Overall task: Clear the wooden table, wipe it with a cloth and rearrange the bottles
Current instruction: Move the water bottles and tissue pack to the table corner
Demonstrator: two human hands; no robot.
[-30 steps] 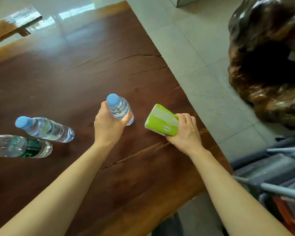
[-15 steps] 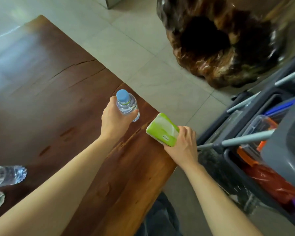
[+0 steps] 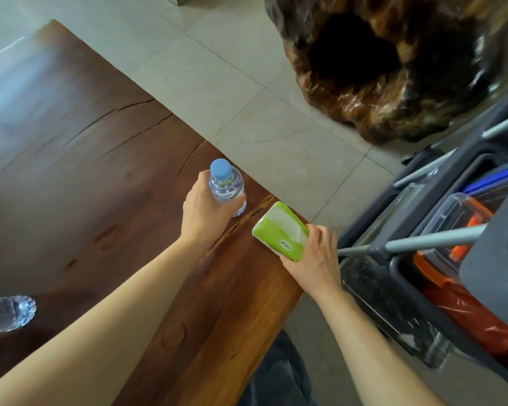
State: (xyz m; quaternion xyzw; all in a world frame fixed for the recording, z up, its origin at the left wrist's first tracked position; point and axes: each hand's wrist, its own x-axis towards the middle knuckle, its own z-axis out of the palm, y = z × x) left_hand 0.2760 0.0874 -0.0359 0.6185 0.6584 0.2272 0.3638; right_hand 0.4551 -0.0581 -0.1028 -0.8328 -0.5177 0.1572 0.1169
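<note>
My left hand (image 3: 204, 210) grips a clear water bottle (image 3: 228, 186) with a light blue cap, held upright above the dark wooden table (image 3: 100, 177) near its right edge. My right hand (image 3: 314, 256) holds a green and white tissue pack (image 3: 279, 231) at the table's right edge, tilted, its far end over the wood. Two more clear bottles (image 3: 6, 315) lie at the left border of the view, mostly cut off.
A grey cleaning cart (image 3: 452, 259) with metal rails, an orange-lidded box and a red bag stands on the tiled floor right of the table. A large dark carved wood stump (image 3: 379, 68) stands behind it. Pale tiles (image 3: 247, 98) run along the table's right side.
The view has swung to the right, bringing the cart into sight and pushing the lying bottles to the left border. Both hands keep their grips and have shifted toward the table's right edge.
</note>
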